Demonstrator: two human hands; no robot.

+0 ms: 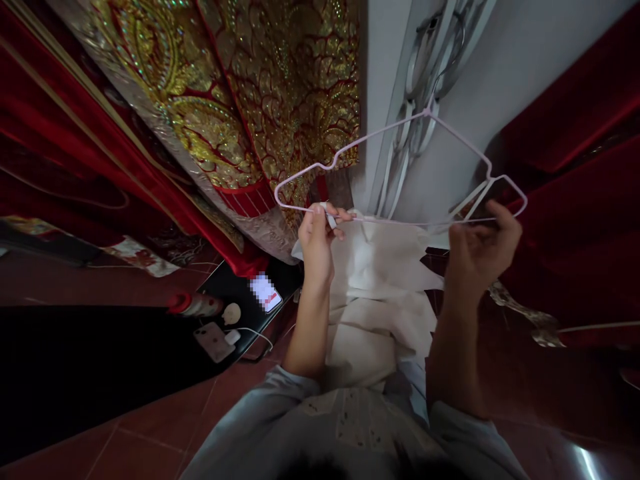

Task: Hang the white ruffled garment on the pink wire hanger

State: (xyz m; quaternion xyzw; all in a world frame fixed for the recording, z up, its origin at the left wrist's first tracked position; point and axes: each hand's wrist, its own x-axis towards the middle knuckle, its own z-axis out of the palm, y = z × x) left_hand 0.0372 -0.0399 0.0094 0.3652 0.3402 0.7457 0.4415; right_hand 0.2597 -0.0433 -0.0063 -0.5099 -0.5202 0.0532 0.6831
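Observation:
A thin pale pink clothes hanger [380,133] is held up in front of me, its hook up by the metal rings on the wall. My left hand [320,240] is closed at the left of its lower bar, with a bit of white strap between the fingers. On the right, my right hand [483,250] has its fingers curled at the lower bar, by the garment's strap. That white strap [477,200] loops over the hanger's right notch. Below the bar a creased white garment [370,280] hangs down between my forearms.
Gold and red sequined cloth [295,73] hangs at the left. Dark red fabric [575,220] hangs at the right. White hangers or straps [417,120] hang along the wall. A black bench [125,353] holds a lit phone [267,293], another phone [214,342] and a red-capped bottle [197,305].

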